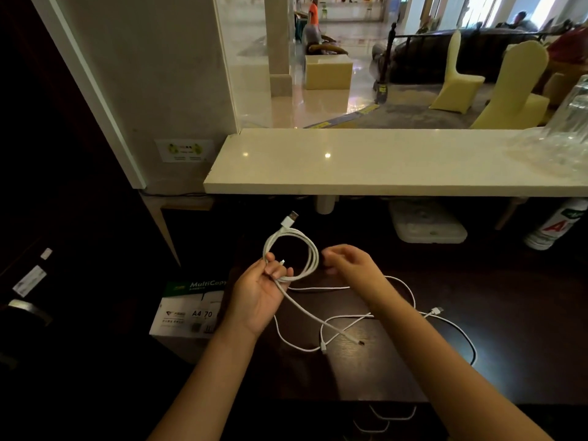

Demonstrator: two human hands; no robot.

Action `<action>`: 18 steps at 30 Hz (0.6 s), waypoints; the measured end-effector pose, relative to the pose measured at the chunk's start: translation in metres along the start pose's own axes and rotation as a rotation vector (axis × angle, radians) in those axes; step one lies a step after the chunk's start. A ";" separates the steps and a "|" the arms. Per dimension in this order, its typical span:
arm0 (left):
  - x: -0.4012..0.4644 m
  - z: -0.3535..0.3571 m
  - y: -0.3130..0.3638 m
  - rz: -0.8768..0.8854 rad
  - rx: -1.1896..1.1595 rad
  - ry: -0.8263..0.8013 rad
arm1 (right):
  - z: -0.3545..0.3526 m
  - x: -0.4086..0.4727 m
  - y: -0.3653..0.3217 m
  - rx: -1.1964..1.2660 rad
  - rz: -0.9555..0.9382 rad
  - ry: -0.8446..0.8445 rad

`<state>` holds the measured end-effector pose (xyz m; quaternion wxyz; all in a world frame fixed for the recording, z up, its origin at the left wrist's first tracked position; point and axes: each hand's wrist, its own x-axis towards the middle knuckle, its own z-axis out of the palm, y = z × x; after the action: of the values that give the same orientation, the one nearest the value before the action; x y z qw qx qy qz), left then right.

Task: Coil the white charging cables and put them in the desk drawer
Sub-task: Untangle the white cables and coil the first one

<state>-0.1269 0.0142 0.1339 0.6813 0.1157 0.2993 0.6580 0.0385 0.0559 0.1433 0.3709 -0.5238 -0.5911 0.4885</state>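
My left hand (261, 294) grips a white charging cable wound into a round coil (313, 254) above the dark desk (477, 281). Its USB plug (290, 219) sticks up at the top of the coil. A loose tail runs from my palm down to a small plug (359, 342) on the desk. My right hand (353, 262) hovers just right of the coil, fingers curled, and whether it touches the cable is unclear. Other white cable (410, 291) lies spread on the desk with a plug (436, 311) at the right. More white cable (393, 416) shows below the desk's front edge.
A pale stone counter (381, 163) overhangs the back of the desk. Under it sit a white flat device (426, 227) and a white container (553, 227). A box of A4 paper (187, 310) stands left of the desk. Clear plastic lies at the counter's right end (560, 144).
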 end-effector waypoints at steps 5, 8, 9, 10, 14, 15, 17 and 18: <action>0.005 -0.005 0.004 0.074 -0.074 0.020 | 0.018 -0.063 0.005 -0.597 -0.246 0.122; 0.004 0.000 -0.003 0.073 -0.085 0.014 | 0.034 -0.073 0.012 -0.720 -0.067 0.011; 0.003 0.002 -0.005 0.066 -0.090 0.003 | 0.035 -0.070 0.013 -0.664 -0.024 0.018; 0.002 0.004 -0.006 0.057 -0.094 -0.009 | 0.035 -0.065 0.012 -0.534 0.016 0.043; -0.002 0.004 -0.009 0.016 -0.111 -0.048 | 0.032 -0.043 0.012 0.338 0.242 0.147; -0.004 0.004 -0.010 0.004 -0.113 -0.053 | 0.030 -0.037 0.014 0.473 0.266 0.164; -0.008 0.006 -0.014 -0.020 -0.120 -0.066 | 0.030 -0.029 0.018 0.606 0.323 0.131; -0.010 0.007 -0.016 -0.031 -0.121 -0.076 | 0.031 -0.028 0.019 0.590 0.352 0.077</action>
<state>-0.1093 0.0048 0.1333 0.7080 0.0946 0.2344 0.6594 0.0187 0.0222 0.1190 0.4386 -0.5060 -0.3105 0.6747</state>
